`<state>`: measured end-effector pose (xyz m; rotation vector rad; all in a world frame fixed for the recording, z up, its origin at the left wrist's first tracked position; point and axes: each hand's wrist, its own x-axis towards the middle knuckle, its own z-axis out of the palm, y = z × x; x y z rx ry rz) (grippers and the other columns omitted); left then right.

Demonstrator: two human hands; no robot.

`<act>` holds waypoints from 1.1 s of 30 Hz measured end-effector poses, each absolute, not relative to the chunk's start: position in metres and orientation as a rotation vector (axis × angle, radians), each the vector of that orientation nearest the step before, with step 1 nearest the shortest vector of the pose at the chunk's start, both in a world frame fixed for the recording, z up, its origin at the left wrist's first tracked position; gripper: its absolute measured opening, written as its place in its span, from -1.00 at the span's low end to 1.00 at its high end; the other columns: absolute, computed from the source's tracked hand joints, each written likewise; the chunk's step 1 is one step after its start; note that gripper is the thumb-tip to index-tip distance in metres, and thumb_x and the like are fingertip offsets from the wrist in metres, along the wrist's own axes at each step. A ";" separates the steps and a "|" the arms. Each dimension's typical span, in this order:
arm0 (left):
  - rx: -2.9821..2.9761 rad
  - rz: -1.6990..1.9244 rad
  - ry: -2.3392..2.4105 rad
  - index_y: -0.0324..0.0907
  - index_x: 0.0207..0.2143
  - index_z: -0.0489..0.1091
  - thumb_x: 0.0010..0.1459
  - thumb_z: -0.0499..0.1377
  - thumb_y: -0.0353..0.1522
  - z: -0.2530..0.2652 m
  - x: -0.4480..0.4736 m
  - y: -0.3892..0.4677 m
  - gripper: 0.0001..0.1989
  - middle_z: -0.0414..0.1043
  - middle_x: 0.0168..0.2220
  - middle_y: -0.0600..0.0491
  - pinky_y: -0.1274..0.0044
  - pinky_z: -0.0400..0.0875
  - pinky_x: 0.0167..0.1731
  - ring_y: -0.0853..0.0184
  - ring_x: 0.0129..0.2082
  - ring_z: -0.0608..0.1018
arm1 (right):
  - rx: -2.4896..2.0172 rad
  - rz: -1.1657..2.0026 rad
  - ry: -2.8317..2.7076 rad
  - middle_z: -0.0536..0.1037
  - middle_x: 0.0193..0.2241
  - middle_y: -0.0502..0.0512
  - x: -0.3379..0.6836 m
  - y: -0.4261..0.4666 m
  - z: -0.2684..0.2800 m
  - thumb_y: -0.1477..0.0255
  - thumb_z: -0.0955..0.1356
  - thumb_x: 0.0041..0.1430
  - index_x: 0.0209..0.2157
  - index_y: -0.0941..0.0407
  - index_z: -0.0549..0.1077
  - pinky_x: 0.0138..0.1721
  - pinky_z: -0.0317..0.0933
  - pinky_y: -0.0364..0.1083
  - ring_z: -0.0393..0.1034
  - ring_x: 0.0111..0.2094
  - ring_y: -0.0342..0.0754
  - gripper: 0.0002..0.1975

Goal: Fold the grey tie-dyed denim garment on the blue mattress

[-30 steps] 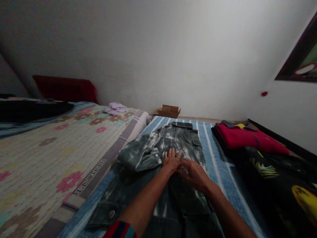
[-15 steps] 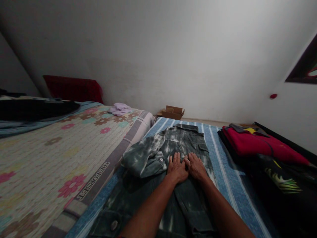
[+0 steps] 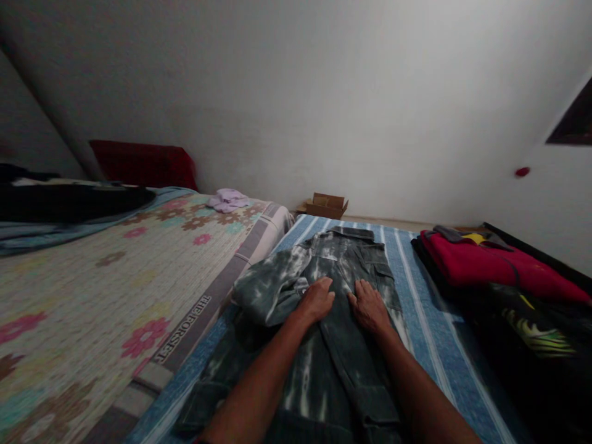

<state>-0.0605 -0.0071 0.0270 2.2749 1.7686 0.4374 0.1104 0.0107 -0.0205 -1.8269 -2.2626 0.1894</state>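
Observation:
A dark grey-green denim jacket (image 3: 324, 351) with pale tie-dye patches lies spread on a blue striped bedsheet (image 3: 416, 314), its collar pointing away from me. One sleeve is bent inward on the left; the other runs down the middle toward me. My left hand (image 3: 318, 298) is closed at the cuff of the left sleeve, its fingertips partly hidden. On the right half of the jacket, my right hand (image 3: 369, 306) lies palm down with its fingers stretched out.
To the right, a stack of folded clothes has a red garment (image 3: 499, 262) on top. A floral bedspread (image 3: 176, 271) covers the bed at left, bearing a lilac cloth (image 3: 227, 200). An open cardboard box (image 3: 327, 206) sits by the wall.
My left hand has shifted left from the middle of the jacket to the cuff and curled its fingers. The right hand stays flat, and a gap has opened between the hands.

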 end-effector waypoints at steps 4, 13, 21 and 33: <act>2.261 0.383 1.819 -0.29 -0.03 0.31 0.16 -0.03 -0.48 0.033 -0.083 -0.009 -0.67 0.38 0.00 -0.14 0.48 0.24 0.05 0.24 0.04 0.41 | -1.858 0.215 -2.262 0.07 0.26 0.32 0.110 0.010 -0.019 0.21 0.06 0.31 0.24 0.28 0.09 0.20 -0.16 0.09 -0.12 0.28 0.13 -0.41; 2.306 0.021 1.777 -0.15 0.02 0.24 -0.01 0.19 -0.34 0.056 -0.095 -0.031 -0.50 0.30 0.08 -0.10 0.23 0.15 0.09 0.10 0.14 0.29 | -1.852 0.203 -2.267 0.09 0.25 0.31 0.110 0.009 -0.019 0.22 0.06 0.30 0.23 0.28 0.09 0.20 -0.19 0.07 -0.11 0.27 0.12 -0.41; 2.298 -0.059 2.037 -0.21 -0.25 0.44 0.05 0.02 -0.53 0.076 -0.095 -0.035 -0.73 0.49 -0.17 -0.18 0.33 0.39 -0.18 0.07 -0.11 0.52 | -1.869 0.221 -2.258 0.07 0.26 0.30 0.109 0.008 -0.018 0.21 0.06 0.30 0.24 0.27 0.09 0.20 -0.17 0.07 -0.11 0.27 0.12 -0.41; 1.808 0.360 2.684 -0.25 -0.15 0.42 0.09 -0.03 -0.49 0.131 -0.154 -0.010 -0.68 0.51 -0.19 -0.22 0.42 0.41 -0.29 0.07 -0.16 0.55 | -1.843 0.178 -2.270 0.11 0.24 0.31 0.109 0.007 -0.019 0.21 0.06 0.30 0.22 0.28 0.12 0.19 -0.13 0.08 -0.07 0.26 0.13 -0.41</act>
